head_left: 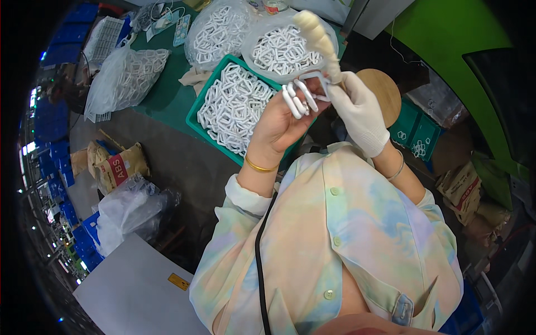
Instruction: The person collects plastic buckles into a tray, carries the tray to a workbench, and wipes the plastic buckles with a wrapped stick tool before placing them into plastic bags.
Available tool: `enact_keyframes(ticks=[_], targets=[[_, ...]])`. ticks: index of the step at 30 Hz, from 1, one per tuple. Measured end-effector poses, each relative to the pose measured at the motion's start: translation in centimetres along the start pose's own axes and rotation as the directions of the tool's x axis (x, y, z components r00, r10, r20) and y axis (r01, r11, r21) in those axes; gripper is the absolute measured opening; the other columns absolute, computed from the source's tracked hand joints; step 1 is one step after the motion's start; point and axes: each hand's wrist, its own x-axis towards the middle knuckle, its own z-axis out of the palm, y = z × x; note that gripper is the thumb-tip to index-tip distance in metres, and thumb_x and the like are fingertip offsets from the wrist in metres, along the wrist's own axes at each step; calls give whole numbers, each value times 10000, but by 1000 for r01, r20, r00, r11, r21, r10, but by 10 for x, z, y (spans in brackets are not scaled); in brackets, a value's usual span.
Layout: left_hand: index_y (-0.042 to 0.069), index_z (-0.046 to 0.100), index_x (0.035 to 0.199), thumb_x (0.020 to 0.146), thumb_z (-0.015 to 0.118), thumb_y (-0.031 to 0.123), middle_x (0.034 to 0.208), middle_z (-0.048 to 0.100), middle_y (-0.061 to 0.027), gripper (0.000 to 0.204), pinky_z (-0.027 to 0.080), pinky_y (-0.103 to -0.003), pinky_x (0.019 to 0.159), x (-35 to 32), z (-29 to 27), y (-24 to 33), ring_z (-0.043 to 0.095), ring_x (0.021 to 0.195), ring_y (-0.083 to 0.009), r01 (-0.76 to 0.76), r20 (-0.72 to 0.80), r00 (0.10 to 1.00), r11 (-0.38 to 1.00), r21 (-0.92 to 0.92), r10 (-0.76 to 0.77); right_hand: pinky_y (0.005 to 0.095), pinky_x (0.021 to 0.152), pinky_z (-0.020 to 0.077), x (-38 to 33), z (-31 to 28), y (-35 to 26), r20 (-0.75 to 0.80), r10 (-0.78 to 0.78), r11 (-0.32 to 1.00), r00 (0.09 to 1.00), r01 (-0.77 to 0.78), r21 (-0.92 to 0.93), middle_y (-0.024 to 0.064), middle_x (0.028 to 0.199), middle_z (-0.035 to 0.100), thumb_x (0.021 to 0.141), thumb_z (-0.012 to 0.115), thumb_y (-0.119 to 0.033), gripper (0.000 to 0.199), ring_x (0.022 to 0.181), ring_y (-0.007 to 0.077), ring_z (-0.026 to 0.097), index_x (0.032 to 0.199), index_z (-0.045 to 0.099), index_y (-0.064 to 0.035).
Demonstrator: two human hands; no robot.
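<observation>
My bare left hand [277,124] is closed around several white plastic frames [295,103], small angular loops bunched at its fingers. My right hand [360,109], in a white knit glove, grips the lower end of a long, lumpy cream-coloured tool [317,34] that points up and away; it looks wrapped, and its working end is hidden. Between the hands another white frame [323,84] stands close to the gloved fingers; which hand bears it I cannot tell. Just beyond the left hand, a green crate [196,124] is heaped with the same white frames.
Clear bags of white frames [219,33] [286,49] stand behind the crate, another bag [125,78] farther left. A round wooden stool top [379,97] and a green bin [407,120] lie to the right. A grey box [134,285] sits lower left.
</observation>
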Motion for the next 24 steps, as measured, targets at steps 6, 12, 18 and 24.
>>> enact_keyframes(ticks=[6, 12, 18, 24], targets=[[-6, 428, 1413, 971, 576, 207, 1450, 458, -172, 513, 350, -433, 1157, 6, -2, -6, 462, 1327, -282, -35, 6, 999, 998, -60, 36, 229, 590, 422, -7, 8, -2, -162, -128, 992, 979, 126, -21, -16, 739, 492, 866, 723, -168, 322, 668, 42, 450, 1051, 518, -3], [5, 382, 1447, 967, 596, 187, 1477, 435, -148, 555, 340, -399, 1158, 9, 9, -6, 434, 1354, -253, -32, 61, 998, 999, -33, 34, 194, 553, 320, -5, 15, -5, -246, -163, 979, 955, 126, -158, -63, 700, 389, 830, 736, -106, 327, 611, 15, 327, 1059, 523, -12], [14, 349, 1468, 970, 591, 197, 1496, 411, -142, 583, 346, -385, 1152, 9, 11, -10, 411, 1371, -243, -99, 32, 995, 995, -1, 99, 189, 561, 331, -14, 20, -13, -172, -206, 967, 963, 174, -185, -63, 697, 414, 812, 751, -111, 348, 613, 11, 336, 1029, 495, -18], [17, 317, 1486, 992, 520, 101, 1526, 357, -156, 541, 297, -413, 1185, 9, 6, -8, 337, 1423, -297, -109, 70, 991, 994, -18, 110, 266, 628, 486, -1, 4, -7, -203, -111, 987, 973, 84, -139, 40, 821, 596, 851, 751, -239, 417, 716, 88, 557, 1072, 486, -4]])
